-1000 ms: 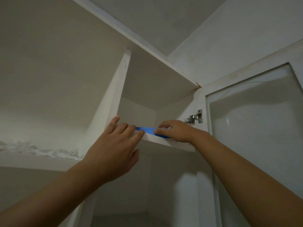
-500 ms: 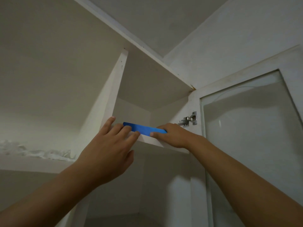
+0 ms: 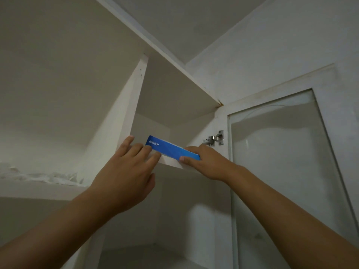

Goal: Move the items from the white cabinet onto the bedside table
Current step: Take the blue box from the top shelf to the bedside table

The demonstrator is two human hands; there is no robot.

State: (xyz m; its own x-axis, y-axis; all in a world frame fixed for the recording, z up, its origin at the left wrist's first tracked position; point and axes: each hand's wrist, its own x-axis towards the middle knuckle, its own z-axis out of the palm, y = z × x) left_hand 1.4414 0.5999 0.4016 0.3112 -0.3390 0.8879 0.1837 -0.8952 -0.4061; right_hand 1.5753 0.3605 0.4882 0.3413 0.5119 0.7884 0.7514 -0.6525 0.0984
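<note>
1. The blue box point(image 3: 171, 149) lies on the upper shelf point(image 3: 172, 163) of the white cabinet point(image 3: 136, 90), overhanging its front edge.
2. The right hand point(image 3: 202, 162) pinches the box's right end; the left hand point(image 3: 124, 171), fingers straight, touches its left end.
3. Support both ends and draw it out level.
4. Keep clear of the open glass door point(image 3: 281, 162) and its hinge point(image 3: 214, 139).

The box point(image 3: 172, 150) looks like smooth blue cardboard with a slight sheen and white lettering. The cabinet point(image 3: 134, 105) is matt white painted board, scuffed and chipped at its edges. Its door point(image 3: 275, 152) carries a glossy, reflective pane, and the hinge point(image 3: 214, 138) is shiny metal.
</note>
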